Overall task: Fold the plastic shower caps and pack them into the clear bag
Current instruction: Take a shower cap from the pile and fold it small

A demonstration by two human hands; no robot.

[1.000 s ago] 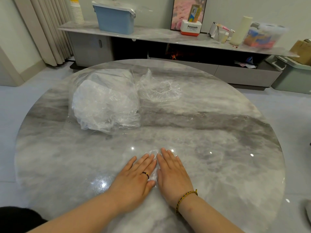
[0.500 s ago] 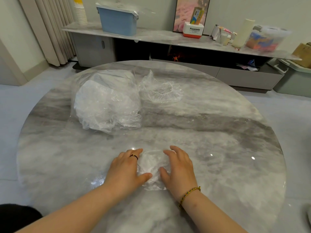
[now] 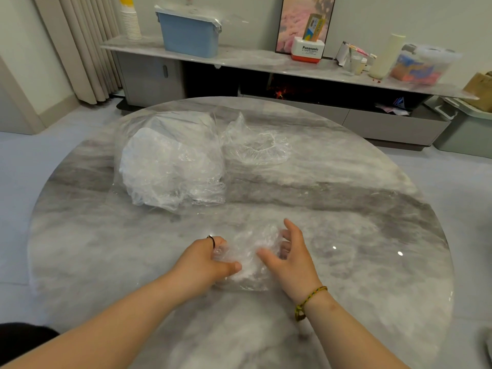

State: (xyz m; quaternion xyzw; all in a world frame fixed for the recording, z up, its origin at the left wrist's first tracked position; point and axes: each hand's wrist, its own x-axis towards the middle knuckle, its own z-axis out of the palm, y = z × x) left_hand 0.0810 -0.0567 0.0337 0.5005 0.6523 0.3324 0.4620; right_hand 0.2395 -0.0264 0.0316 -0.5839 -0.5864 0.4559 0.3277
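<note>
"Panasonic" is printed on the white-and-red box (image 3: pixel 308 52) on the shelf (image 3: pixel 239 58).

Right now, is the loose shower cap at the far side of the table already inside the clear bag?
No, the loose shower cap lies open on the table just right of the clear bag, outside it.

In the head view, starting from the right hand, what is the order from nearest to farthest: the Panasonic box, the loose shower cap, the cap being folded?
1. cap being folded: just left of the right hand, at its thumb.
2. loose shower cap: ahead, slightly left.
3. Panasonic box: far behind, slightly right.
</note>
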